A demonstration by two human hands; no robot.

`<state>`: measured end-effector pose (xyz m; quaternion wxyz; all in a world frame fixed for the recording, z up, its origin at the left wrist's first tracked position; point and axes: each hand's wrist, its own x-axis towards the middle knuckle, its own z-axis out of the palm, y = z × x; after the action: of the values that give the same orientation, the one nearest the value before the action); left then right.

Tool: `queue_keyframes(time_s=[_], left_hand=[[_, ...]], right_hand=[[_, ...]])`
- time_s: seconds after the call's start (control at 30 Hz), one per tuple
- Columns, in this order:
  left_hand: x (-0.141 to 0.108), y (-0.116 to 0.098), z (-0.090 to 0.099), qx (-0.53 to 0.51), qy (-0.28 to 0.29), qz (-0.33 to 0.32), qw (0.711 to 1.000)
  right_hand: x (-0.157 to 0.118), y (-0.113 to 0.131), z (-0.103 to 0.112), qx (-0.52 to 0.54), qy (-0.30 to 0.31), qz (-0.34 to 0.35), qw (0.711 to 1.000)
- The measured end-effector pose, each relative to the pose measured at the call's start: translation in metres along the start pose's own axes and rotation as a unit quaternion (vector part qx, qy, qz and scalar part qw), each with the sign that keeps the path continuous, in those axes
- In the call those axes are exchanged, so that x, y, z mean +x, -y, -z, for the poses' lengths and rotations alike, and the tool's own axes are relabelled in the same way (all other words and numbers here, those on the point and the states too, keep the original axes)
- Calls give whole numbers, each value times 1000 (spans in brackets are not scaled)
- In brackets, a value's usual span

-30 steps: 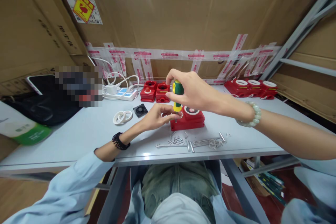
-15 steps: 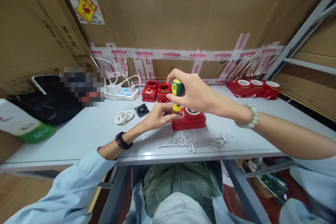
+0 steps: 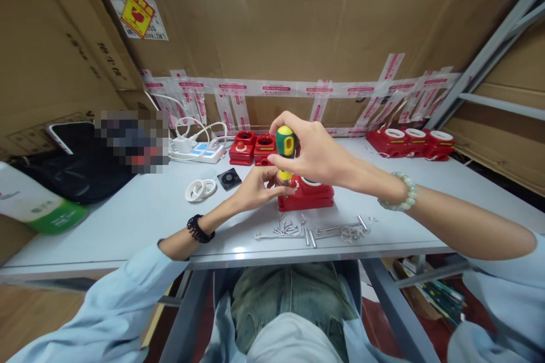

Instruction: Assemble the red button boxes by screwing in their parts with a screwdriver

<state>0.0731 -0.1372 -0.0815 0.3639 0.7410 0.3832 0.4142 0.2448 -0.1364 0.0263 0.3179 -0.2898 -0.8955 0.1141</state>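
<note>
My right hand (image 3: pixel 313 150) is wrapped round the green and yellow handle of a screwdriver (image 3: pixel 285 143), which points down at the left end of a red housing (image 3: pixel 313 199). Fingers of my left hand (image 3: pixel 260 188) are pinched at the screwdriver's lower end, beside the housing; what they hold there is too small to make out. A white ring shows on top of the housing, partly behind my right hand. In front of it lie loose screws (image 3: pixel 287 227), metal pins (image 3: pixel 310 237) and a thin white cord (image 3: pixel 351 233).
Two red housings (image 3: pixel 242 148) stand behind my left hand, and several more (image 3: pixel 411 143) at the back right. White rings (image 3: pixel 200 190), a black square part (image 3: pixel 229 179) and a power strip (image 3: pixel 198 151) are on the left. Cardboard (image 3: pixel 272 22) walls the back.
The screwdriver handle has turned in my right hand, its yellow patch now facing more to the right. My left fingertips have shifted slightly. The housing stays in place.
</note>
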Motion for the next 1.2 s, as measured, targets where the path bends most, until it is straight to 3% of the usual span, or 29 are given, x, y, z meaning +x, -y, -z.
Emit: queue_keyframes(time_s=[0.07,0.27,0.5,0.7,0.9,1.2], left_hand=[[1,1,-1,3,-15,-5,1000],[-2,-4,1,8,59,-40,997],[3,8,-8,-9,-28,-7,1000],[-1,0,1,8,66,-39,997],[2,4,-2,-8,1,-15,1000],[-2,-2,13,165,88,-57,981]], right_hand=[[0,0,-1,3,-1,5,1000],[0,-2,-1,9,-7,-9,1000],[-1,-7,-4,44,-16,-7,999],[0,-15,-3,33,-41,-19,998],[-3,-16,-4,52,-37,-34,997],[-5,-22,-7,71,-51,-42,995]])
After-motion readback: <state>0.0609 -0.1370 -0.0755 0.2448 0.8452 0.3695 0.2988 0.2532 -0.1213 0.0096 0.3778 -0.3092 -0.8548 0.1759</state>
